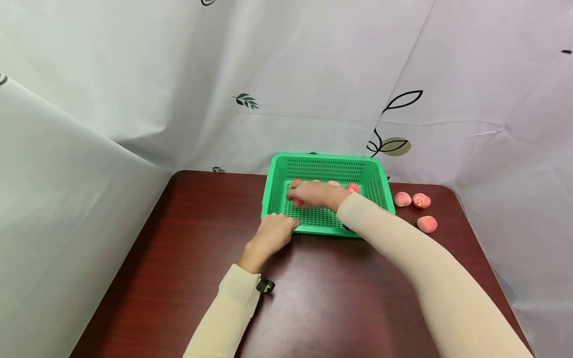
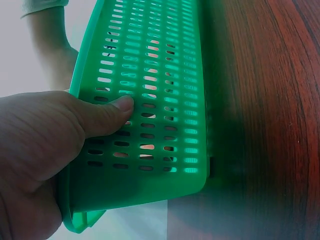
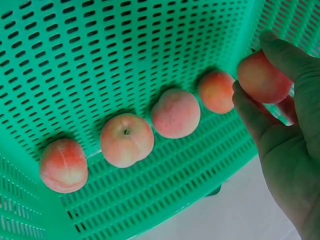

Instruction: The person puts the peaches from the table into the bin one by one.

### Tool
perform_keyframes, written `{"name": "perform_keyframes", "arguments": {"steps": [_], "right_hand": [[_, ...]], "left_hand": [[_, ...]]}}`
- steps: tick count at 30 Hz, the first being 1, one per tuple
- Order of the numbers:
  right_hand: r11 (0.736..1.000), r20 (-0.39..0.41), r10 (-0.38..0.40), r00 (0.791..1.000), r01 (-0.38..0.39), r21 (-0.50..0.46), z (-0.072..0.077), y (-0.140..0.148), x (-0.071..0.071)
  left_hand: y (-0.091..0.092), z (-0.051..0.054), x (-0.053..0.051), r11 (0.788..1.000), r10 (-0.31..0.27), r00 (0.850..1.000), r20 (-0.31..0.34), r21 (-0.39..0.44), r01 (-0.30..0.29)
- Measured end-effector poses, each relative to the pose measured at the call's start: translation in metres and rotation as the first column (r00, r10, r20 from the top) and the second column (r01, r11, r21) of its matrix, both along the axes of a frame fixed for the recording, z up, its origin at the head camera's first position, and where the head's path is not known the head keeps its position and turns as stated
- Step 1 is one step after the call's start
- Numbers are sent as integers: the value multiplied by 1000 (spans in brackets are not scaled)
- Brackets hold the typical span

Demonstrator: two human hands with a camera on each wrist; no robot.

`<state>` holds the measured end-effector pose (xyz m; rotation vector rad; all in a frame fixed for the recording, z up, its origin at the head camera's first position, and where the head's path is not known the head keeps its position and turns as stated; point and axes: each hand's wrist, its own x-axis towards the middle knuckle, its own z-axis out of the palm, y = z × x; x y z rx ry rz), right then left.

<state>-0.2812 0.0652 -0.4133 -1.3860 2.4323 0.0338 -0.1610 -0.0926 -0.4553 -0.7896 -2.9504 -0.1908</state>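
Note:
A green perforated plastic basket (image 1: 329, 230) stands near the back of the table. My left hand (image 1: 274, 231) grips its near rim towards the left corner; in the left wrist view the thumb (image 2: 107, 117) presses on the outer wall, while the other fingers are hidden behind the rim. Inside the basket, near its left end, my right hand (image 1: 315, 194) holds a red-and-yellow peach (image 3: 262, 77) between thumb and fingers. Several more peaches (image 3: 175, 114) sit in a row along one long wall, the closest one (image 3: 216, 92) right beside the held peach.
Three loose peaches lie on the table to the right of the basket: one (image 1: 402, 199) near its wall, another (image 1: 422, 200) beside that, and one (image 1: 427, 224) closer to me. Pale patterned curtains (image 1: 304, 99) hang behind and beside the dark red wooden table (image 1: 188, 258).

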Motion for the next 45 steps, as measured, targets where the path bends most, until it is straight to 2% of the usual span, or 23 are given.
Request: {"name": "perform_keyframes", "arguments": {"steps": [3,7,13,20,23,31,45], "right_hand": [[997,-23,73,997,-73,27,-4,-9,0],[992,-30,117,993,-116,50,-9,-15,-2],[991,-21,88,996,-86,107,-13,-17,-6],[987,51,34,998,-42,156,-14,-20,-8],[988,52,53,997,-60,142,-17,-22,-9],[982,-15,119,993,-115,150,-29,-27,-11],[981,4,85,996,-84,177,-29,-30,-10]], "left_hand": [[-1,-1,0,1000,8,1000,-6,-6,-8],[-1,-2,1,1000,4,1000,-19,-7,-4],[0,-2,1,1000,-2,1000,-31,-13,2],[1,-2,1,1000,-7,1000,-20,-13,7],[1,-2,1,1000,-3,1000,-15,-12,2],[1,-1,1,1000,4,999,-37,-1,-4],[2,-2,0,999,23,1000,-21,-23,-23]]}}
